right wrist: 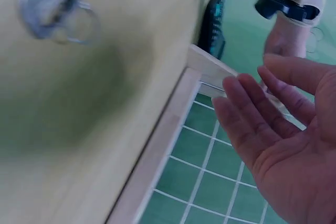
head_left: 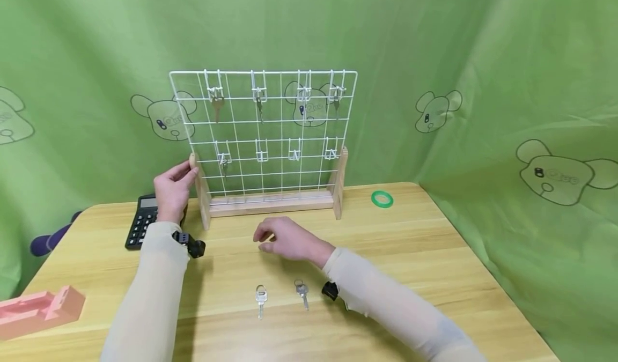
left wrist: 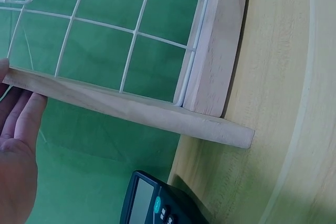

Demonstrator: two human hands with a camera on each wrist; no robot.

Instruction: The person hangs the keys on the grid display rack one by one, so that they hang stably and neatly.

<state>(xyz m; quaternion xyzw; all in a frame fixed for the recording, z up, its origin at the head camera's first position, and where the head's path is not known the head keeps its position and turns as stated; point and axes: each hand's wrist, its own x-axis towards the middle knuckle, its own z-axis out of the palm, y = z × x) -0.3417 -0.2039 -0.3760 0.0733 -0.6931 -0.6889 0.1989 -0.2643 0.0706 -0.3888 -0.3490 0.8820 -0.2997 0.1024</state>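
Note:
A white wire grid rack (head_left: 281, 121) stands on a wooden base at the back of the table. My left hand (head_left: 174, 190) pinches the top of its left wooden upright (left wrist: 131, 109) between thumb and fingers. Above the table in front of the rack hovers my right hand (head_left: 289, 238), its fingers relaxed and nothing in them. Two keys with rings lie below it: a left key (head_left: 261, 296) and a right key (head_left: 302, 293). A brownish key (head_left: 217, 107) hangs from the upper left hook, and another key (head_left: 223, 164) from the lower left hook.
A black calculator (head_left: 143, 220) lies beside the left upright, partly behind my left arm. A green ring (head_left: 382, 199) is right of the rack. The pink holder (head_left: 43, 311) sits at the table's left edge. Green curtain (head_left: 386, 29) hangs behind and to the right.

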